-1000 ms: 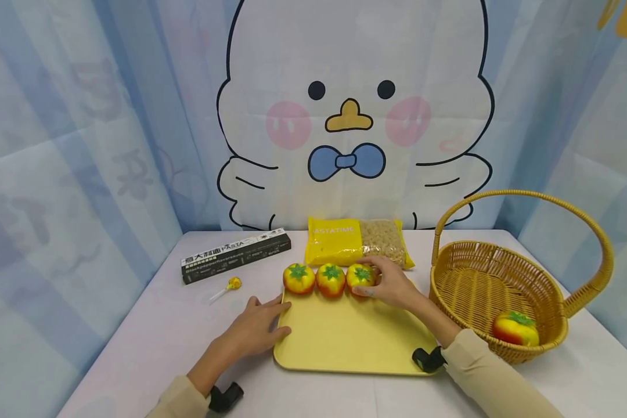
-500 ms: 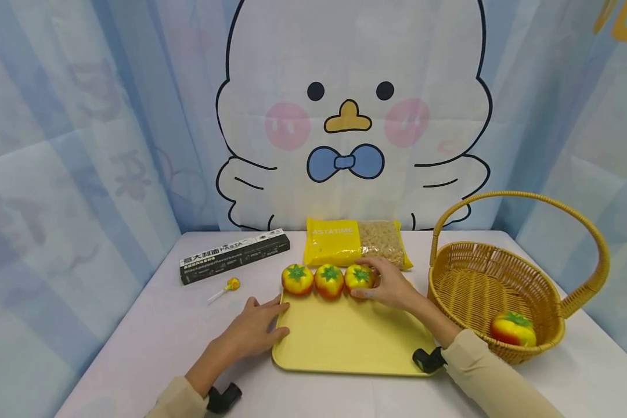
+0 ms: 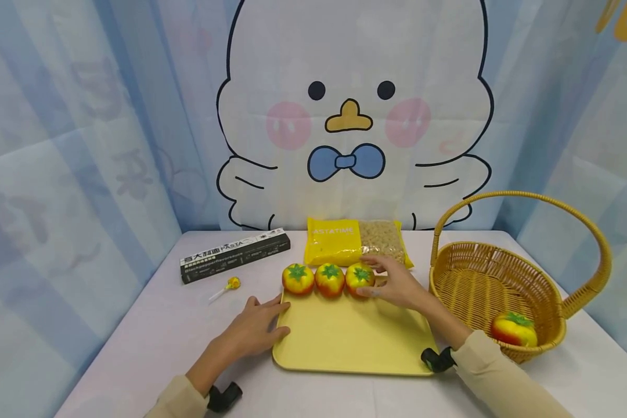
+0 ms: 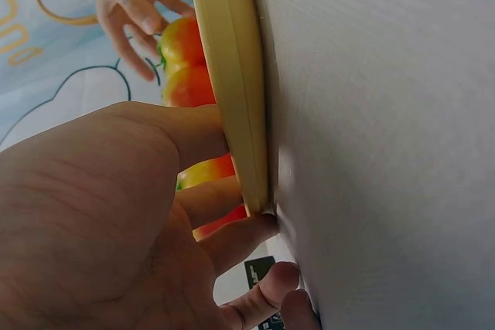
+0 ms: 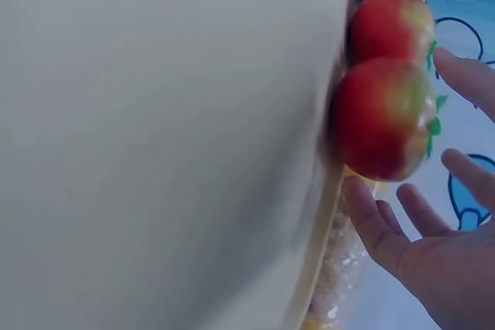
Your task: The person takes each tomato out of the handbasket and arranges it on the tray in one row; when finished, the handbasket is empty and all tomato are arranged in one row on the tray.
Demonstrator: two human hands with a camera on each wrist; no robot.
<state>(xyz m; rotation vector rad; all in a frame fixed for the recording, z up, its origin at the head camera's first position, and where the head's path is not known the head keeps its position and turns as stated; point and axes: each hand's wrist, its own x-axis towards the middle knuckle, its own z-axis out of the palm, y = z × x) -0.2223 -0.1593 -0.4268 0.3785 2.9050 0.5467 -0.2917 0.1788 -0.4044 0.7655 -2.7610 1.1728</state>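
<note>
Three round red-and-yellow fruits with green leafy tops, tomato-like, stand in a row along the far edge of a yellow tray. The left hand rests on the tray's left rim. In the left wrist view its thumb and a finger lie over the rim, while other fingers reach past the corner. At the row's right end, the right hand is nearest the right fruit. Its fingers are spread and apart from that fruit in the right wrist view. Beside it stand the middle fruit and left fruit.
On the right, a wicker basket with a tall handle contains another such fruit. A yellow pasta bag lies behind the tray. Farther left are a black pasta box and a yellow lollipop.
The right hand has loosened from the right fruit and shifted slightly to the right. The left hand and the row of fruits have stayed in place.
</note>
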